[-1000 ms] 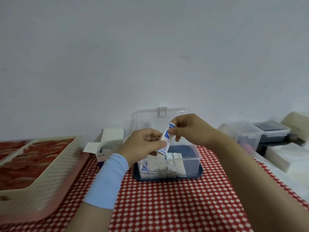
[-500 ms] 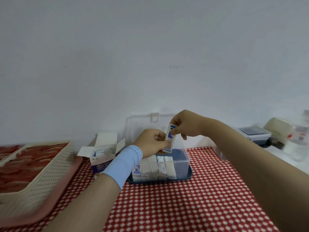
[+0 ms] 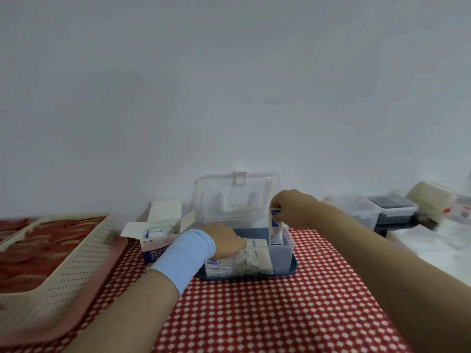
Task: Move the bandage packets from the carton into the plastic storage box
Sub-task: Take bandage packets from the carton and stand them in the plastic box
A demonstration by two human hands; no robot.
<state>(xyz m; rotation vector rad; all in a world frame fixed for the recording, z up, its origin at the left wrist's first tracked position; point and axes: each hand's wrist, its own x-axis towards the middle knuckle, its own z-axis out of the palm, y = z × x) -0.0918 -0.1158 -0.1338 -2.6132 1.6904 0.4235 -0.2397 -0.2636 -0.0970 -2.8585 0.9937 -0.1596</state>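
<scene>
Head view: The right hand point(image 3: 293, 212) pinches one packet point(image 3: 276, 230) by its top edge, upright, with its lower end inside the box point(image 3: 289, 253) near the right wall. The left hand point(image 3: 224, 240) rests on the row of packets point(image 3: 239, 261) already in the box. Its fingers look nearly straight and grip nothing. Keep the row pressed leftward, lower the packet straight into the gap beside it, then release. More packets lie in the open carton point(image 3: 158, 248), left of the box.
</scene>
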